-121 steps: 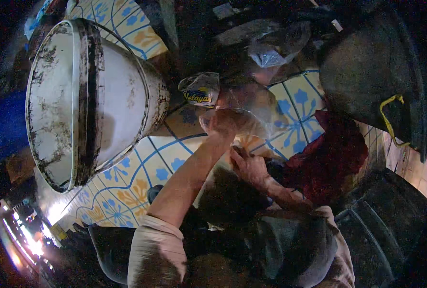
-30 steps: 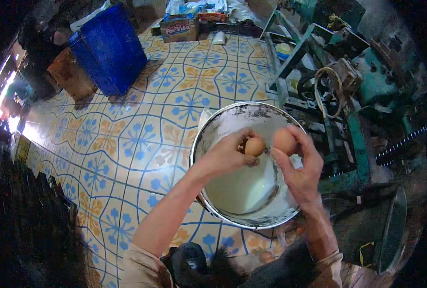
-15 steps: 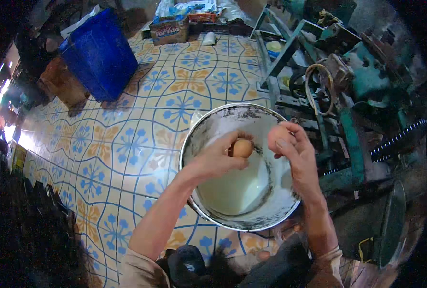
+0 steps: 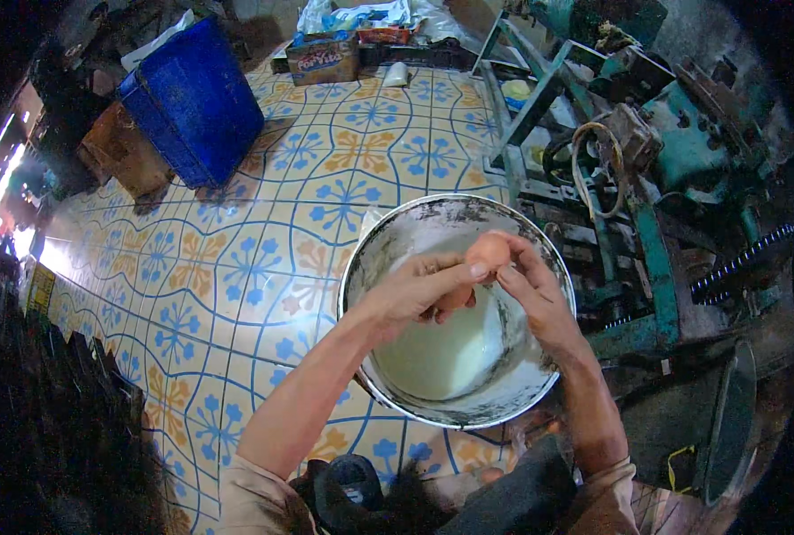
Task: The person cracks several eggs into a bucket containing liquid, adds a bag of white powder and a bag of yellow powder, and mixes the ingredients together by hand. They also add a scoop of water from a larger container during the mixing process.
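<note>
A smooth, orange-brown egg [image 4: 489, 253] is held up over the mouth of the bucket [image 4: 529, 373], its visible shell whole, between the left thumb and the fingers of the right hand [image 4: 539, 299]. Just below it, under the left hand [image 4: 415, 287], sits what looks like a second egg [image 4: 456, 300], mostly covered. The round, whitish bucket stands upright, its inner wall smeared with dark stains.

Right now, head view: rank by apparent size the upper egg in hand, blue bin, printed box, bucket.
Largest to smallest:
bucket
blue bin
printed box
upper egg
Apparent size only.
</note>
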